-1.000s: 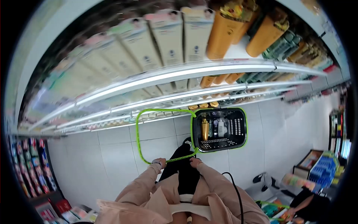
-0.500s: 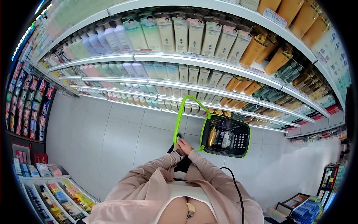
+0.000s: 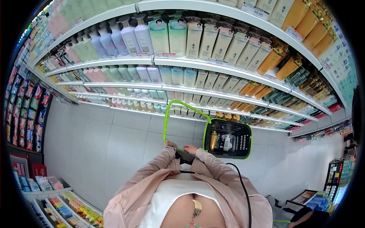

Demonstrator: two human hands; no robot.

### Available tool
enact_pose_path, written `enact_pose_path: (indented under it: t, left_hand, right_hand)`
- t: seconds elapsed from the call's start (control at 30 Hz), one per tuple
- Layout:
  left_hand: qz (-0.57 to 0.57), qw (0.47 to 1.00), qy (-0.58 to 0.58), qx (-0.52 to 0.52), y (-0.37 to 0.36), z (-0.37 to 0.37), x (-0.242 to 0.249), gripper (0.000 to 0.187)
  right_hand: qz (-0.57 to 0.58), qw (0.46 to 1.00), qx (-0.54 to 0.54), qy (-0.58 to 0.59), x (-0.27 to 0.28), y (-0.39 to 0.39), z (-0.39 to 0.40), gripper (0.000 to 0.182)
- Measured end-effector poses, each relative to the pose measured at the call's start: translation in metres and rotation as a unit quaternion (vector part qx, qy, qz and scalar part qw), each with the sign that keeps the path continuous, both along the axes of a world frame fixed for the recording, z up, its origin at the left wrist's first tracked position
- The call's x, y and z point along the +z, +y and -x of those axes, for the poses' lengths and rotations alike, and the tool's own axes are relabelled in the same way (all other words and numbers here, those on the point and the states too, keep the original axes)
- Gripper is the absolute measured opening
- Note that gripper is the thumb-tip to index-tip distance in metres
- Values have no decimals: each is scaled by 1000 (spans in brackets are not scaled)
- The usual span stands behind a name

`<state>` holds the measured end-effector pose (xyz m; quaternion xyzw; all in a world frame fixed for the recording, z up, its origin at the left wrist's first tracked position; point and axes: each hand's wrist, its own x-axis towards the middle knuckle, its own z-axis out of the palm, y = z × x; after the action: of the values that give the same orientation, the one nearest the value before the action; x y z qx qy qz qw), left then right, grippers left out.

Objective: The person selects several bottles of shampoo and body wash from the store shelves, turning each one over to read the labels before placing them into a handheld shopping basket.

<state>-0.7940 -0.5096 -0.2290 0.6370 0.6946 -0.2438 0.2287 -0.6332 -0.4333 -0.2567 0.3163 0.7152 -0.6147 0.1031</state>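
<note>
My left hand (image 3: 170, 144), with a watch on its wrist, is closed around the long bright green handle (image 3: 165, 123) of a shopping basket. My right hand (image 3: 191, 149) is close to the handle's lower bar, fingers stretched to the left; whether they touch it is hard to make out. To the right of my hands is the black basket (image 3: 246, 142) with its green rim. Inside it lie a gold bottle (image 3: 213, 140), a white container (image 3: 227, 143) and darker items that I cannot make out.
Ahead, long white shelves (image 3: 213, 64) hold rows of pump bottles and tubes, including purple bottles (image 3: 130, 38) and orange-gold bottles (image 3: 273, 59). Packets hang on a rack (image 3: 28, 110) at left. A low display (image 3: 64, 207) stands lower left. A black cable (image 3: 243, 182) runs past my right arm.
My hands, together on the handle before, are now apart. The left hand and the handle have shifted left, and the right hand slightly right. The view has moved, showing more of the upper shelf.
</note>
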Motion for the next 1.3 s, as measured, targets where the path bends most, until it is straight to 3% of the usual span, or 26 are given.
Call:
enact_pose_path:
  t: [0.1, 0.2, 0.23, 0.33, 0.4, 0.47, 0.57, 0.67, 0.7, 0.87, 0.9, 0.97, 1.03, 1.13, 1.2, 1.27, 1.3]
  left_hand:
    - [33, 998, 18, 59, -3, 52, -50, 21]
    - [50, 998, 22, -3, -8, 84, 24, 21]
    - [96, 995, 17, 23, -2, 95, 40, 33]
    - [19, 994, 91, 51, -25, 130, -22, 49]
    - [36, 994, 93, 39, -33, 143, -9, 50]
    - [59, 993, 95, 27, -36, 159, 4, 51]
    - [85, 988, 78, 101, -39, 167, -7, 53]
    - [75, 983, 86, 145, -39, 164, -5, 54]
    - [104, 981, 77, 142, -32, 166, 21, 52]
    - [85, 979, 70, 172, -51, 162, -11, 56]
    - [94, 980, 63, 162, -56, 158, -10, 55]
    - [107, 981, 63, 148, -49, 159, 0, 53]
    - [337, 927, 7, 166, -43, 152, 27, 46]
    - [428, 900, -7, 79, -48, 148, 11, 58]
    - [412, 908, -20, 76, -44, 143, 11, 55]
    - [298, 940, -90, 140, -43, 133, 21, 38]
    - [300, 939, -89, 141, -38, 130, 21, 38]
  right_hand:
    - [10, 999, -31, 0, -5, -1, 24, 34]
    - [-35, 999, 9, -28, 8, -2, 47, 33]
    - [-33, 999, 1, -29, 10, 2, 55, 33]
    - [-1, 1000, 7, -13, 5, 1, 54, 32]
    - [-8, 1000, 14, 9, 9, 4, 46, 32]
    - [-18, 996, -84, 10, 13, 6, 41, 35]
    - [40, 989, -142, -28, 2, 11, 31, 35]
    - [84, 973, -197, -83, 35, 19, 26, 34]
    - [102, 974, -189, -75, 41, 26, 28, 33]
    - [95, 987, -98, -81, 20, 43, 23, 26]
    - [24, 995, -41, -88, 23, 49, 23, 25]
    - [46, 995, -68, -60, 33, 58, 26, 27]
    - [81, 991, -90, -48, 38, 65, 24, 29]
    - [40, 992, -111, -51, 37, 70, 22, 30]
    - [32, 993, -105, -41, 38, 78, 21, 28]
    - [27, 994, -101, -34, 42, 83, 19, 27]
    - [68, 980, -187, -11, 58, 91, 19, 24]
